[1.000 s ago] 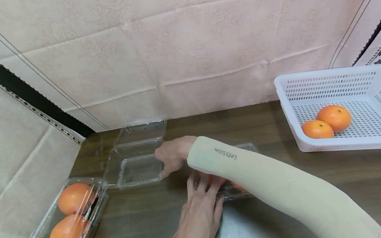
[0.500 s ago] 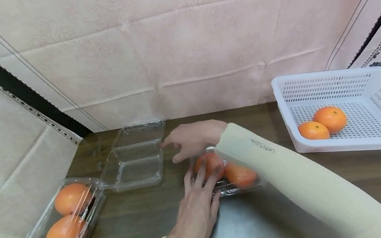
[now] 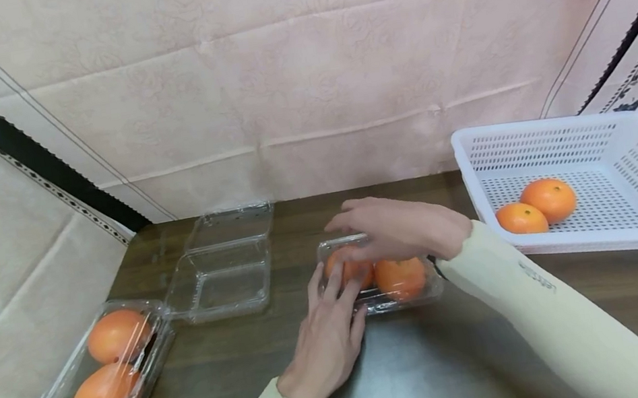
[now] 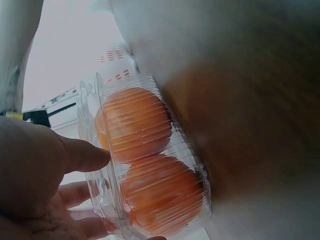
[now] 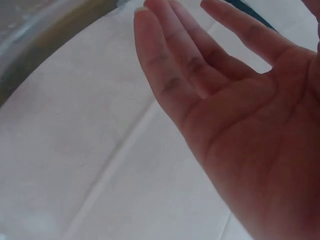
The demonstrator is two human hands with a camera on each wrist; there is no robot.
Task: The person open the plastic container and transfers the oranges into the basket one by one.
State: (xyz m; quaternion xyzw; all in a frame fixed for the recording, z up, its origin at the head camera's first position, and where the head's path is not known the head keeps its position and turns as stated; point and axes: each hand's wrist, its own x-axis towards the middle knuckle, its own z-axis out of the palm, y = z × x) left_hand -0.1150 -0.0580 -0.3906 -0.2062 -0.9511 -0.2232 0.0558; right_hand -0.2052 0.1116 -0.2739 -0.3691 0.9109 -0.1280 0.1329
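Observation:
A clear plastic clamshell box (image 3: 433, 292) stands shut in the middle of the table, with two oranges (image 3: 401, 280) inside. My left hand (image 3: 329, 350) rests its spread fingers on the box's left and near side. In the left wrist view the thumb and fingers touch the box's rim flange, and ribbed plastic covers both fruits. Just above the box's far side hovers my right hand (image 3: 402, 226), partly hiding the lid. The right wrist view has its fingers (image 5: 155, 60) extended, with nothing in the palm.
An opened, unfilled clamshell (image 3: 231, 282) lies left of the hands. Nearer, at the left edge, a closed clamshell (image 3: 154, 378) contains two oranges. A white perforated basket (image 3: 616, 177) at the right holds two more oranges (image 3: 548, 201). Cloth (image 3: 304, 92) hangs behind the table.
My right hand has moved from beside the opened clamshell rightward to above the middle box, uncovering its oranges. The left hand has stayed on that box.

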